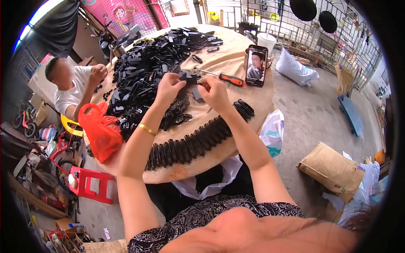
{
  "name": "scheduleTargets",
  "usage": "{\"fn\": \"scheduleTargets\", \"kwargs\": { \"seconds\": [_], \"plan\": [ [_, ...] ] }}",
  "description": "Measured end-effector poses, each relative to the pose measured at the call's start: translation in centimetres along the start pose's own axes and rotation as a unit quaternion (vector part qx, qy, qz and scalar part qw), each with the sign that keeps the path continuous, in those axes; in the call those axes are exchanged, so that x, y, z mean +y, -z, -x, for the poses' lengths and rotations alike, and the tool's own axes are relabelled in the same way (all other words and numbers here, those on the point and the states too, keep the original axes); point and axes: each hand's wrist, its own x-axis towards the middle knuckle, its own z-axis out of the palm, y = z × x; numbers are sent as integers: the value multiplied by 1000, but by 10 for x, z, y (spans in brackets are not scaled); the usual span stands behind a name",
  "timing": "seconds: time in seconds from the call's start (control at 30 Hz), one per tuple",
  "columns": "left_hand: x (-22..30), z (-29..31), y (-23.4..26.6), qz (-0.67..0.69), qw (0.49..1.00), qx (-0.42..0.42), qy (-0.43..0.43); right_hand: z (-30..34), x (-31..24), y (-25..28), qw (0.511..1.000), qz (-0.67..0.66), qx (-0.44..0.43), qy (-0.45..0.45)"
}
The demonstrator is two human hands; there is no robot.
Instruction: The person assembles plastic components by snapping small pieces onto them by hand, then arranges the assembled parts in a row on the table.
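Above the middle of a cloth-covered round table (pixel 177 173), both my hands pinch one small black plastic part (pixel 191 79). My left hand (pixel 169 88), with a yellow bangle on its wrist, grips the part's left end. Fingers of my right hand (pixel 216 93) are closed at its right end. A flat grey piece (pixel 197 93) shows just under the right hand; whether it is held I cannot tell. A big heap of black plastic parts (pixel 143 67) covers the table's far left. Along the near edge runs a curved row of similar long black pieces (pixel 192 145), partly behind my right forearm.
A screwdriver (pixel 231 79) with an orange-black handle lies beyond my right hand, beside a propped phone (pixel 255 67). A red plastic bag (pixel 99 133) sits at the left edge, near a seated person (pixel 69 86). A red stool (pixel 90 184) and brown sack (pixel 331 168) stand on the floor.
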Motion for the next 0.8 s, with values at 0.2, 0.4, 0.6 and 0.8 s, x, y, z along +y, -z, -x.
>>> {"fn": "scheduleTargets", "kwargs": {
  "seconds": [0.2,0.4,0.6,0.8],
  "plan": [
    [19,71,31,433,862,-228,130,11,-8,-7,961,-249,-80,-84],
    [17,105,30,463,859,-165,145,20,-28,-16,975,-166,-52,137],
    [14,112,24,458,869,-132,132,30,-32,-17,966,-24,-38,254],
    [15,110,31,447,886,-96,73,36,-48,-19,963,-23,-68,261]
  ]
}}
